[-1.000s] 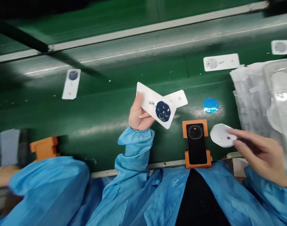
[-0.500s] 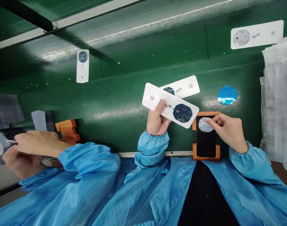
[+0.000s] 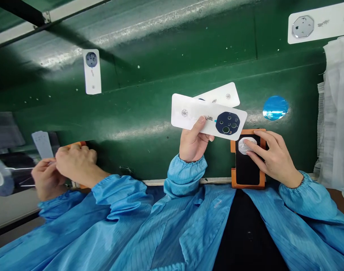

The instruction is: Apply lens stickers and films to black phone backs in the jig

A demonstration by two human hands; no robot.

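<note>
My left hand [image 3: 191,145] is closed on a white card [image 3: 201,109], thumb on top. The card carries a dark blue octagonal patch with several round cutouts, a small round print and dark lettering. Behind it, partly hidden, is a second white card [image 3: 227,90]. At the right, my right hand [image 3: 275,158] has its fingers spread, and a fingertip touches a silvery octagonal piece [image 3: 247,147]. This piece lies at the top of a black slab [image 3: 247,169] seated in an orange fixture [image 3: 248,186] at the bench's near edge.
A blue round disc [image 3: 276,108] lies on the green bench [image 3: 143,113]. White cards lie at the back right [image 3: 330,22] and back left [image 3: 92,77]. Translucent sheets [image 3: 337,124] stack at the right edge. On my left, another person's hands [image 3: 77,162] work beside a film roll [image 3: 1,177].
My right fingers have gone from pinching the silvery piece's edge to spreading over it. The card in my left hand has turned more level. The neighbour's hands have moved right; the view has shifted slightly.
</note>
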